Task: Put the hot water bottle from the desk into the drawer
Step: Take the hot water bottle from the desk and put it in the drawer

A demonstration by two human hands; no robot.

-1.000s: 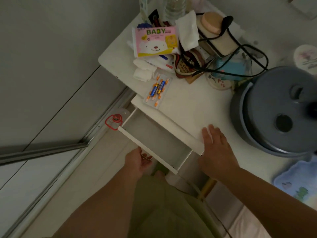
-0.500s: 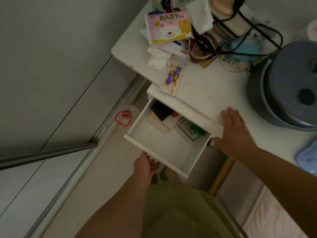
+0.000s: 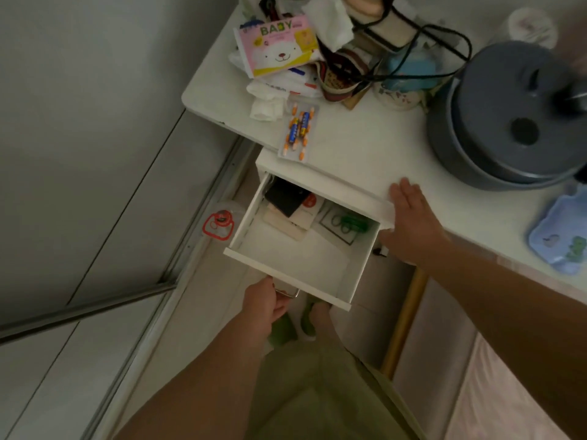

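**Drawer open, bottle on the desk**

White desk (image 3: 365, 147) fills the upper right of the view, crowded along its far side with a pink "BABY" wipes pack (image 3: 278, 46), crumpled tissues (image 3: 265, 104), a tangle of black cable (image 3: 422, 55) and a blister card of batteries (image 3: 298, 130). A large grey lidded pot (image 3: 511, 122) stands near the right side.

Below the desk edge the white drawer (image 3: 286, 271) stands pulled well out. Its back part holds a black flat item, pale cards and a clear packet with green shapes; the front part of the floor is bare.

The left hand (image 3: 265, 308) is curled around the metal handle (image 3: 290, 293) on the drawer front. The right hand (image 3: 413, 217) lies flat and open, fingers spread, on the desk edge just above the drawer's right corner, holding nothing.

The blue hot water bottle (image 3: 560, 236) lies flat on the desk at the right edge of the view, well apart from both hands and partly cut off by the frame.
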